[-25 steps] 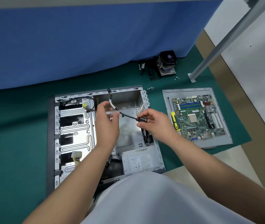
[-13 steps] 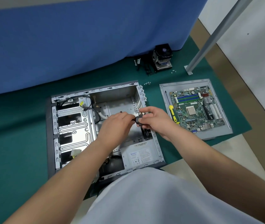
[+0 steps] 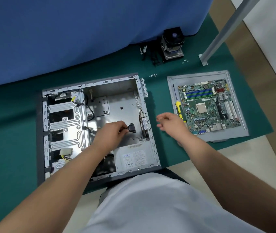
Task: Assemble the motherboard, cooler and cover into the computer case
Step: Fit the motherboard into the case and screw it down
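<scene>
- Computer case (image 3: pixel 100 98) lies open on the green mat (image 3: pixel 7 132); cover (image 3: pixel 172 91) beside it carries the motherboard (image 3: pixel 208 105)
- Cooler (image 3: pixel 172 42) stands behind
- Left hand (image 3: pixel 112 132) pinches a black plug (image 3: pixel 131 128) inside the case; right hand (image 3: pixel 171 122) hovers, grip loose, empty

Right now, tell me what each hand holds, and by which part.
Left hand pinches the black cable plug at its cable end, inside the case. Right hand holds nothing.
</scene>
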The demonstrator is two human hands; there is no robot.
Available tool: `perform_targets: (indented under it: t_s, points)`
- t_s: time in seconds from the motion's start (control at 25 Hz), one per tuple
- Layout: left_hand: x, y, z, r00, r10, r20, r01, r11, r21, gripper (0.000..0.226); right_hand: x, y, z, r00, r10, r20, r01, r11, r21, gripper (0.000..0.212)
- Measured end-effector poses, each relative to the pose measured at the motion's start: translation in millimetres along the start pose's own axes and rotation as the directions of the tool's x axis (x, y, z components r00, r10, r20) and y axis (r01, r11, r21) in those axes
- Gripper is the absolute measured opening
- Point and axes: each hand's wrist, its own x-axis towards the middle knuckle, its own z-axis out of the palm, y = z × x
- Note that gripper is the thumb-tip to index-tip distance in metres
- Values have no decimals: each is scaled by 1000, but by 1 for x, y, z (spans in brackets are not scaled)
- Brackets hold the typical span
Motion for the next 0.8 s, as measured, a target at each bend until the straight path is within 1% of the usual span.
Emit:
perform_targets:
  t_s: [0.08, 0.12, 0.16, 0.28, 0.36, 0.4, 0.48, 0.6, 0.72, 0.8]
  points:
    - [9, 0, 8, 993, -91, 77, 90, 996, 12, 17, 8, 13, 1, 977, 159, 143, -177, 976, 123, 22]
    - [14, -1, 12, 987, -119, 109, 117, 993, 24, 18, 11, 18, 2, 960, 205, 193, -240, 954, 181, 19]
    - [20, -1, 16, 981, -138, 138, 134, 990, 39, 19, 13, 23, 4, 945, 230, 231, -281, 935, 219, 17]
    - [38, 1, 28, 960, -169, 222, 161, 986, 52, 22, 19, 26, 9, 917, 243, 316, -341, 889, 306, 23]
    - [48, 2, 36, 951, -162, 264, 170, 985, -7, 20, 20, 23, 9, 909, 245, 338, -364, 862, 352, 21]
    - [51, 2, 39, 946, -151, 288, 178, 981, -70, 18, 21, 22, 10, 906, 245, 346, -371, 852, 370, 21]
    - [58, 0, 44, 929, -142, 343, 227, 948, -222, 12, 24, 23, 10, 897, 261, 357, -397, 831, 389, 23]
    - [65, -3, 51, 904, -110, 412, 270, 897, -351, 15, 26, 26, 17, 893, 300, 335, -422, 815, 397, 27]
    - [73, -9, 54, 882, -70, 466, 288, 862, -418, 22, 28, 31, 24, 889, 328, 320, -442, 796, 413, 32]
    - [76, -12, 53, 857, -38, 515, 290, 860, -420, 20, 27, 34, 27, 888, 337, 312, -445, 801, 402, 36]
